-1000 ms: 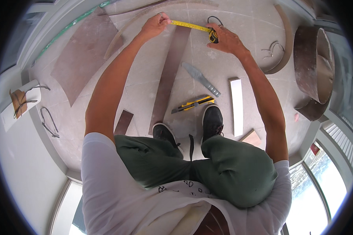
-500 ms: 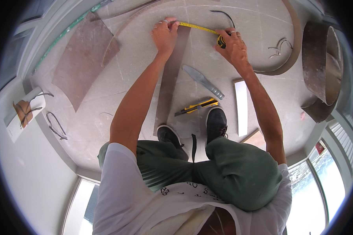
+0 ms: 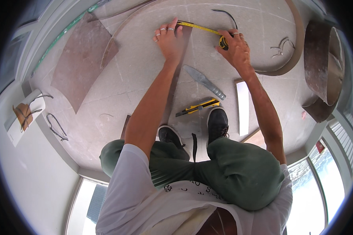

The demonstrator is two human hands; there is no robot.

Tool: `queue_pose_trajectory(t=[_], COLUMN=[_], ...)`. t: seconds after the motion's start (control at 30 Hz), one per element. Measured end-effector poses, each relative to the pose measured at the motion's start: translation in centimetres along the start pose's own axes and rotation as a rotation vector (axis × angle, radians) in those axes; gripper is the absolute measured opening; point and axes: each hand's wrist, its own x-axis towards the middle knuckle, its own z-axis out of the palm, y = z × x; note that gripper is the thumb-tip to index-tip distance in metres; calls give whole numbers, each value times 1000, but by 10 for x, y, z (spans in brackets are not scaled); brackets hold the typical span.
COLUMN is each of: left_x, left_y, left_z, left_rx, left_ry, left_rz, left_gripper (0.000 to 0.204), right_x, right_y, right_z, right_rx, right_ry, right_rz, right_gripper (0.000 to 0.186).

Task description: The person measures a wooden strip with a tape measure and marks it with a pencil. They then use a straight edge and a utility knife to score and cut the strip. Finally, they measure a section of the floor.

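My right hand (image 3: 236,50) is wrapped round a yellow and black tape measure (image 3: 223,43). Its yellow blade (image 3: 200,27) is drawn out leftward, across the far end of a long dark brown strip (image 3: 174,91) on the floor. Over that end lies my left hand (image 3: 169,42), fingers apart, the index fingertip at the tape's end and the thumb beside the strip. My left forearm hides part of the strip. Nearer my feet are a grey blade-shaped tool with a ridged handle (image 3: 204,81) and a yellow and black utility knife (image 3: 198,107).
A brown sheet (image 3: 84,62) lies on the left. To the right are a white-faced strip (image 3: 242,107), tangled cord (image 3: 282,47) and a rolled brown sheet (image 3: 317,58). A long curved strip (image 3: 296,43) arcs round the far side, near a black strap (image 3: 229,16).
My left hand has loosened from its pinch on the tape's end and spread its fingers. Its forearm has shifted right over the strip. My right hand keeps hold of the tape measure.
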Motion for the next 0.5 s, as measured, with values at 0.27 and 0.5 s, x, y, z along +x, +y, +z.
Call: queue_pose_trajectory(t=[0.27,0.5], left_x=[0,0], left_y=[0,-1], left_z=[-1,-1], left_rx=[27,36], left_ry=[-7,-23], left_rz=[11,10], left_gripper=[37,37], right_x=[-1,-9], right_y=[-1,0], right_z=[-2,1], right_rx=[-3,-11], right_ry=[-11,4], right_rz=[-1,-33], right_gripper=[54,59])
